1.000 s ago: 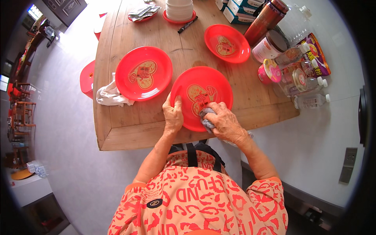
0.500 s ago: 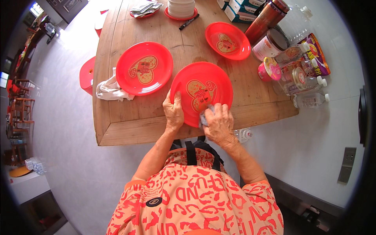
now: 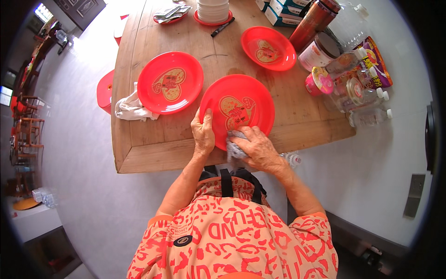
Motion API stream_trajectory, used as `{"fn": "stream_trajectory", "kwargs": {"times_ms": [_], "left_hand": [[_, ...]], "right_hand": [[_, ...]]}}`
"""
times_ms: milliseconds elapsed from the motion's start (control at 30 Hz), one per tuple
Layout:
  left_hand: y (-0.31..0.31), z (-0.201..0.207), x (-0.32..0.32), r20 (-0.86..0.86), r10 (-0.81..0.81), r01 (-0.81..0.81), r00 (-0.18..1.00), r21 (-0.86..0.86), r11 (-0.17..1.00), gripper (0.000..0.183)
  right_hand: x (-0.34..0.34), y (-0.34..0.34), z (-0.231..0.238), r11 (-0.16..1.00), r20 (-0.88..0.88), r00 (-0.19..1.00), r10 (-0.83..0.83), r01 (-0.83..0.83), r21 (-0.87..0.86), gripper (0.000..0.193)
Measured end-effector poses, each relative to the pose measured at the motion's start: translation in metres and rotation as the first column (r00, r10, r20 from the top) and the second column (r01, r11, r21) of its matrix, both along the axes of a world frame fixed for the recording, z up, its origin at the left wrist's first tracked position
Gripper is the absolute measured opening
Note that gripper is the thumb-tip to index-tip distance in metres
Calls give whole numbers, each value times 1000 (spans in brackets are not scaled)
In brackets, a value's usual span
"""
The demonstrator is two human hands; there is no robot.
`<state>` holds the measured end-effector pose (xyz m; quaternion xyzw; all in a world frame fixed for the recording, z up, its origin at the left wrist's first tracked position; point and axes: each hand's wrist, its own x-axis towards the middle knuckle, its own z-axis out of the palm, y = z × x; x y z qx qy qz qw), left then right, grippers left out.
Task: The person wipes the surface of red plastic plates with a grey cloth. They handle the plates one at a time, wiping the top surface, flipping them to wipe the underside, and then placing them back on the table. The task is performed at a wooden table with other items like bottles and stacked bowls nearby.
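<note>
A round red plate (image 3: 260, 104) with a gold heart pattern is tilted up at the table's near edge. My left hand (image 3: 203, 132) grips its left rim, thumb on the upper face. In my right hand (image 3: 260, 146) is a bunched grey cloth (image 3: 236, 145), pressed on the plate's near part below the pattern. To the left lies another red plate (image 3: 190, 76) with a like pattern, partly over a crumpled white cloth (image 3: 132, 109). A third red plate (image 3: 284, 51) sits farther back on the right.
The wooden table (image 3: 153, 149) carries a black marker (image 3: 222, 27), a stack of white dishes (image 3: 213, 10), boxes (image 3: 283, 14), a copper-coloured flask (image 3: 313, 25), and several jars and clear bottles (image 3: 371, 117) along its right side. A red stool (image 3: 105, 92) stands at the left.
My right hand has slid a little left and nearer over the plate with the grey cloth, and more of the cloth shows. My left hand keeps its hold on the rim.
</note>
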<state>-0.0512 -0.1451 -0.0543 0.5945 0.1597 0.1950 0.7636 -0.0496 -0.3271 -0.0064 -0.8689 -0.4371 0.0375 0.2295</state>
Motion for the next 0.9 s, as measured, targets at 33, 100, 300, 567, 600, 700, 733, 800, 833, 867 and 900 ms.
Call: {"fn": "stream_trajectory", "kwargs": {"times_ms": [33, 100, 300, 567, 600, 700, 733, 800, 833, 867, 900], "left_hand": [[-1, 2, 0, -1, 7, -7, 1000, 13, 1000, 31], [-1, 3, 0, 11, 13, -13, 1000, 21, 1000, 31], [-2, -4, 0, 24, 31, -31, 999, 7, 999, 32], [0, -1, 0, 8, 36, -36, 999, 52, 998, 29], [1, -2, 1, 1, 36, -36, 999, 40, 999, 29], [6, -1, 1, -49, 9, -7, 999, 39, 999, 28], [5, 0, 2, -30, 9, -8, 1000, 33, 999, 29], [2, 7, 3, 5, 10, -10, 1000, 18, 1000, 29], [2, 4, 4, -4, 1, -1, 1000, 10, 1000, 30], [2, 0, 5, -11, -13, 13, 1000, -3, 1000, 30], [4, -1, 6, -18, -20, 20, 1000, -12, 1000, 31]], "right_hand": [[5, -8, 4, 1000, 3, 1000, 17, -17, -19, 51], [14, -21, 12, 997, 15, 999, 39, -38, -71, 47], [25, -21, 12, 983, 69, 992, -107, 116, -139, 45], [10, 45, -9, 974, -73, 996, -57, 71, 216, 46], [13, 49, -9, 969, -84, 995, -59, 77, 236, 47], [17, 50, -14, 963, -64, 997, -38, 54, 265, 45], [18, 44, -12, 971, -63, 998, 5, 10, 237, 44], [19, 28, -6, 980, -68, 993, 92, -79, 180, 42], [21, 19, -4, 984, -39, 992, 116, -110, 143, 40], [23, 6, -3, 990, 1, 995, 99, -98, 101, 39], [27, -7, -1, 994, 43, 995, 89, -92, 62, 38]]}}
